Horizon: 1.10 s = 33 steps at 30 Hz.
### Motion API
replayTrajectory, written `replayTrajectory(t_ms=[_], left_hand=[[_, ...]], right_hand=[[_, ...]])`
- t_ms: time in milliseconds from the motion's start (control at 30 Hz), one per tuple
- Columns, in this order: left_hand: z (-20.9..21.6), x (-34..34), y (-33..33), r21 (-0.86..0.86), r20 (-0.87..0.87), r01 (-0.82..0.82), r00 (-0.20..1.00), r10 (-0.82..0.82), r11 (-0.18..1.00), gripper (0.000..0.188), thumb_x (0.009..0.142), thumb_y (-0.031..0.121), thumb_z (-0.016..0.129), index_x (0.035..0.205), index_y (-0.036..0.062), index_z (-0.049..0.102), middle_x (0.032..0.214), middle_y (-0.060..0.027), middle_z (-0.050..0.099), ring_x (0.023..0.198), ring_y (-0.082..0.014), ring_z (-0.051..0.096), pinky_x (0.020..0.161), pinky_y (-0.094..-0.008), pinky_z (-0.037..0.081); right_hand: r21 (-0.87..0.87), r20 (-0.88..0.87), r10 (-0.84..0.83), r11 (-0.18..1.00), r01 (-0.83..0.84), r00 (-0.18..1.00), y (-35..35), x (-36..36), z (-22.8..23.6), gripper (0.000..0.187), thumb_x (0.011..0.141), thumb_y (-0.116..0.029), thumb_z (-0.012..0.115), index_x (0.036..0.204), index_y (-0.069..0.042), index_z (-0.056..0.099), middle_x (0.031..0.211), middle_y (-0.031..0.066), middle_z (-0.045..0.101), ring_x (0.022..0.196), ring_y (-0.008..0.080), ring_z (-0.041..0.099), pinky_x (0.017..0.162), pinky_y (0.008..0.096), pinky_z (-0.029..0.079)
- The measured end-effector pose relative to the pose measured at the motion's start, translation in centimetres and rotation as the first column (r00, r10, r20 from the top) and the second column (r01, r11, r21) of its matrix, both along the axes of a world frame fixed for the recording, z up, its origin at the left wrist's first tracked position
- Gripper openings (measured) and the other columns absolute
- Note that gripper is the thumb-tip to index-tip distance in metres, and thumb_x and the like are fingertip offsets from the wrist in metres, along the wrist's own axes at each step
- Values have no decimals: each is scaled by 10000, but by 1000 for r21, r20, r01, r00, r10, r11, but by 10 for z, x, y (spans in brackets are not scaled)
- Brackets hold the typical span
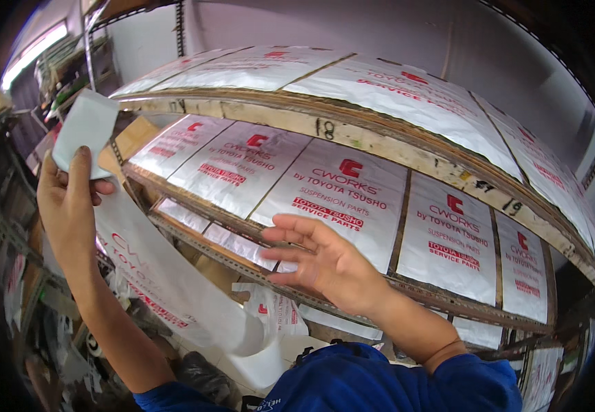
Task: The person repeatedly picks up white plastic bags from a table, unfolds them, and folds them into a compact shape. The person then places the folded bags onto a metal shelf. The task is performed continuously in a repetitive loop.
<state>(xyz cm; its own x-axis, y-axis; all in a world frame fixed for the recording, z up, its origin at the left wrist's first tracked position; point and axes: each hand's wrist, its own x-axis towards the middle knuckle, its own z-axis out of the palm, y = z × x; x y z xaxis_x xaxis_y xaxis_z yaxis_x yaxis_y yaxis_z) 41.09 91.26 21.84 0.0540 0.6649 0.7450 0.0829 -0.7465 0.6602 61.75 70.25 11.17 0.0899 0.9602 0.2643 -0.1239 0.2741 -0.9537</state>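
My left hand (pixel 74 185) is raised at the left, its thumb pressed over a pale white, flat rectangular piece (pixel 88 127) with rounded lower corners. From just below that hand a long white plastic strip (pixel 160 264) with red print slants down to the right. Its lower end curves over near a white round container or roll (pixel 260 364) by my body. Whether my fingers also grip the strip cannot be made out. My right hand (pixel 328 264) hovers palm-inward before the shelves, fingers apart and holding nothing.
White plastic sheets with red print lie side by side on the middle shelf (pixel 473 237), parted by dark strips. An upper wooden-edged shelf (pixel 373 134) carries similar sheets. A cardboard box (pixel 136 134) sits behind my left hand. Cluttered racks (pixel 16 268) stand at the left.
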Motion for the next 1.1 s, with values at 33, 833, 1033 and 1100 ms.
replayTrajectory(t_ms=[33,833,1033,1100], left_hand=[[7,2,2,16,-14,-23,1000,23,1000,257,909,216,580,1038,-6,588,771,-30,620,538,-59,562,492,-192,374],[91,66,-53,454,19,-127,991,133,882,396,838,215,538,1096,-85,535,715,-139,642,556,-171,635,555,-287,514],[107,63,-86,499,-11,-162,981,193,852,430,864,219,522,1204,-40,478,778,-137,646,627,-165,654,613,-282,521],[91,93,-77,490,-41,-134,983,177,862,435,869,222,516,1216,-36,468,770,-130,643,638,-170,657,621,-287,521]], right_hand=[[32,207,-114,993,109,972,-4,-5,-1,613,962,-314,504,1447,-49,240,1263,143,494,1150,244,505,978,371,414],[183,280,-495,869,460,823,39,-19,-76,1039,780,-255,724,1469,-36,-23,1298,313,427,1211,360,464,976,443,399],[380,308,-606,785,489,733,38,-64,-27,1052,714,-269,783,1446,-6,76,1271,287,416,1157,375,491,931,434,435],[392,426,-668,745,540,610,34,-45,-41,977,735,-221,759,1442,-11,118,1200,266,480,1078,375,541,864,415,472]])
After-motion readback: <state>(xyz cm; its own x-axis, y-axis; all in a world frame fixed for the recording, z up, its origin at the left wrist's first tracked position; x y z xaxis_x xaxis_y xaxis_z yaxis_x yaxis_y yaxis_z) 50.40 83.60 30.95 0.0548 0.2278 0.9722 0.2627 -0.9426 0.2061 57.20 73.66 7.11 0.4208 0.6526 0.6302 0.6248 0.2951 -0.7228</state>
